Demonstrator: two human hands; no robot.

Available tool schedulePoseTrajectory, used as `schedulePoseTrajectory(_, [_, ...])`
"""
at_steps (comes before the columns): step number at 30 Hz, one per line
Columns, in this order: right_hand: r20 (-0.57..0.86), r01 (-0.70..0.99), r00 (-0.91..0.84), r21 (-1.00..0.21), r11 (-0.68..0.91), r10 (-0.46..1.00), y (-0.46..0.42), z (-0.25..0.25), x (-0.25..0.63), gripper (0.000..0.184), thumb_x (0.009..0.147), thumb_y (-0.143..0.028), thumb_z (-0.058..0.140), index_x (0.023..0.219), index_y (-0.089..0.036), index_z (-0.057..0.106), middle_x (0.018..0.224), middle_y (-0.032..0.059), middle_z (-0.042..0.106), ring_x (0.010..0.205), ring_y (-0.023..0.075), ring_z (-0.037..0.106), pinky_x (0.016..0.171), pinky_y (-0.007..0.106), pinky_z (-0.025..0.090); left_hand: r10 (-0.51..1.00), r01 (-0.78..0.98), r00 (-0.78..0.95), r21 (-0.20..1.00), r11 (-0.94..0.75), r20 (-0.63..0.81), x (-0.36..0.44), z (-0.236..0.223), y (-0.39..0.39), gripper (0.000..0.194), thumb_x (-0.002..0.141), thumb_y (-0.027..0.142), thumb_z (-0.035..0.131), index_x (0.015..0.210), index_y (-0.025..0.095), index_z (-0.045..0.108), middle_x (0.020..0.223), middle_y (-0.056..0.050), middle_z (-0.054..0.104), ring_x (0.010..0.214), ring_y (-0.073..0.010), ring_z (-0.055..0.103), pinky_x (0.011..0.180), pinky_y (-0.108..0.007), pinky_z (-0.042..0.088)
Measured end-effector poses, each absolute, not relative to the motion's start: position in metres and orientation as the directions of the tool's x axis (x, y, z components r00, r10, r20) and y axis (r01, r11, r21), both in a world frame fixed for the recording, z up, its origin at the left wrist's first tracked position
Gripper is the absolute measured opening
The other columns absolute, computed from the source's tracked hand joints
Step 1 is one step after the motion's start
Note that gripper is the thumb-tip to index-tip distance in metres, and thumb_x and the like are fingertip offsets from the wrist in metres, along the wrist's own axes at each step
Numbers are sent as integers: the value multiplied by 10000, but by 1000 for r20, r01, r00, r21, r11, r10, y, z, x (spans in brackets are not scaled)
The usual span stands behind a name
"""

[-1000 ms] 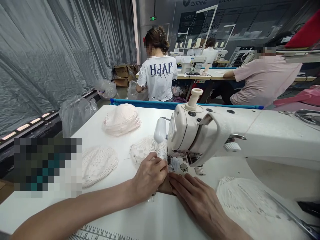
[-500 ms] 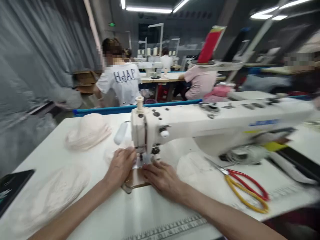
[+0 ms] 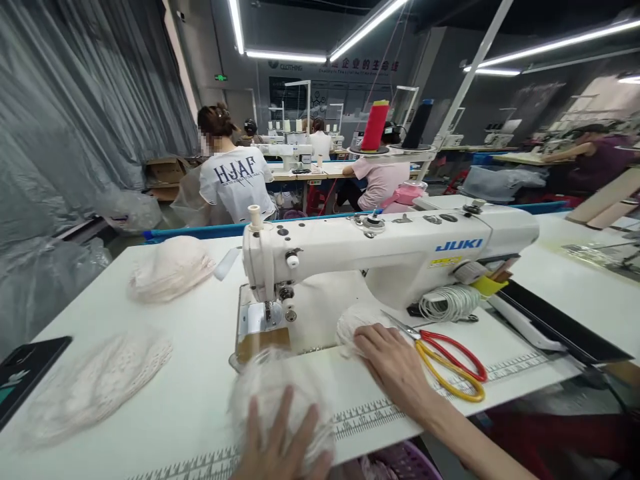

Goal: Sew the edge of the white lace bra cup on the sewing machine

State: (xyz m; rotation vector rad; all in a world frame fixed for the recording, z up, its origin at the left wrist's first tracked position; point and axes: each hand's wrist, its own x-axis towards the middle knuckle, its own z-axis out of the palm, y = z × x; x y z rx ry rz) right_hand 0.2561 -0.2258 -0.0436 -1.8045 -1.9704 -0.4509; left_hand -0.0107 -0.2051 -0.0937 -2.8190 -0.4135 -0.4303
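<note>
My left hand (image 3: 285,433), partly blurred, spreads its fingers over a pale, sheer cup-shaped lace piece (image 3: 270,380) at the table's front edge. The fingertips overlap the cloth; whether they press on it cannot be told. My right hand (image 3: 395,360) lies with fingers stretched over the right edge of another pale lace piece (image 3: 353,327), its thumb hidden. Close beside that hand are scissors (image 3: 450,367) with one red and one yellow handle. The white sewing machine (image 3: 390,243) stands behind both hands, and no cloth shows beneath its needle.
Two piles of pale lace, a domed one (image 3: 173,267) and a flatter one (image 3: 105,380), lie left. A black phone (image 3: 30,373) rests at the left edge. Coiled white cord (image 3: 450,303) sits under the machine arm. A printed ruler (image 3: 370,417) runs along the front. Co-workers sit beyond.
Both hands have left the needle area. My left hand came toward the front edge, along with a lace piece; my right hand moved right onto another piece. The camera view shifted.
</note>
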Motion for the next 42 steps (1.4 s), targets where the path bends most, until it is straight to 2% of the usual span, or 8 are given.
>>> schedulePoseTrajectory(4, [627,989,119,-145,-35,770,-214,-22,294,339,939,-346,281,753,-182,512,493,16,543,409,164,479,417,263,345,106,90,990,164,-982,95,61,-47,-184,608,804,507,557,1311,203,417,1402,-201,370,1265,-495,296,841,-762,290])
schedulePoseTrajectory(9, [694,957,281,-259,-134,663,-215,56,307,383,927,-466,318,664,-210,429,470,-1,494,414,139,469,420,247,352,163,117,986,524,-844,43,107,-11,-171,344,907,280,444,1210,130,502,1349,-186,447,1310,-377,301,997,-658,237])
schedulePoseTrajectory(13, [689,980,70,-181,78,721,-222,67,251,299,925,-417,354,821,-184,512,546,13,566,445,154,525,440,252,384,536,88,844,992,-93,-25,72,-5,-159,456,958,415,243,1180,96,481,1127,-183,610,1032,-229,602,910,-449,460])
schedulePoseTrajectory(17, [563,893,-301,-116,434,770,-221,35,177,244,948,-281,304,980,-176,523,685,54,642,561,173,614,475,251,455,547,-37,786,862,505,-287,15,-3,-135,676,835,670,338,1098,80,537,1062,-182,630,960,-254,631,835,-401,500])
schedulePoseTrajectory(21, [478,794,-439,-190,577,761,-219,-3,177,376,938,-353,397,1271,-180,413,1147,125,623,1069,207,584,841,326,510,706,109,606,917,383,-367,-16,-15,-120,532,605,468,759,958,99,609,915,-95,666,871,-233,630,780,-346,497])
schedulePoseTrajectory(30, [495,960,-256,34,277,830,-222,-61,277,439,926,-495,346,1111,-176,584,1048,132,678,948,292,637,786,453,500,698,382,632,919,97,-337,-18,-23,-104,389,686,300,681,1025,121,610,841,-31,613,778,-169,581,657,-254,461])
schedulePoseTrajectory(36, [417,828,-303,-330,454,857,-193,-18,193,424,919,-429,442,1265,-184,439,1196,125,584,1107,236,540,870,369,469,623,422,740,896,-136,-253,-25,-12,-109,344,750,238,607,1084,156,591,767,-5,555,704,-144,531,596,-230,412])
schedulePoseTrajectory(42, [108,610,-366,-722,326,924,-156,-10,166,320,895,-439,451,773,-181,596,724,20,628,665,168,578,596,264,448,570,350,799,919,-180,-193,-43,6,-115,283,734,192,630,1016,174,607,889,-16,561,802,-148,520,675,-236,403])
